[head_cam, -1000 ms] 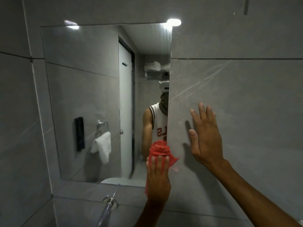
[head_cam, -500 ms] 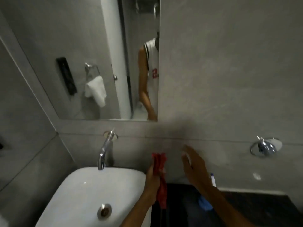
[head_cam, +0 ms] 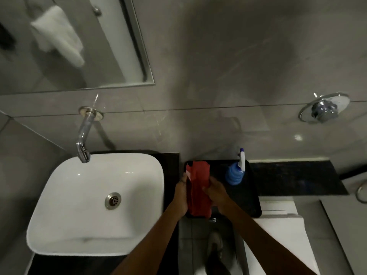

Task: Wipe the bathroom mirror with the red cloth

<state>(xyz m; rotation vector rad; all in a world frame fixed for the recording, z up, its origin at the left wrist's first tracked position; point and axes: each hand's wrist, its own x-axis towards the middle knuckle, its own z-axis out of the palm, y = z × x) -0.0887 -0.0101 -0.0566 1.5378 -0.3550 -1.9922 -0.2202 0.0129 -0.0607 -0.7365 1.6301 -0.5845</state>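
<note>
The red cloth [head_cam: 199,187] lies folded lengthwise over a black tray [head_cam: 251,197] on the counter, right of the sink. My left hand [head_cam: 181,192] grips its left edge and my right hand [head_cam: 215,192] grips its right edge. The bathroom mirror [head_cam: 69,46] fills the upper left corner of the head view, well above both hands; it reflects a white towel. Only the mirror's lower right part shows.
A white basin [head_cam: 59,205] with a chrome spout [head_cam: 84,135] sits at the left. A blue spray bottle [head_cam: 235,173] stands on the tray beside my right hand. A chrome wall knob [head_cam: 324,111] is at upper right. The dark counter [head_cam: 297,179] extends right.
My view has tipped down from the mirror to the counter. My left hand brought the cloth down off the mirror, my right hand left the wall, and both now hold the cloth over the tray.
</note>
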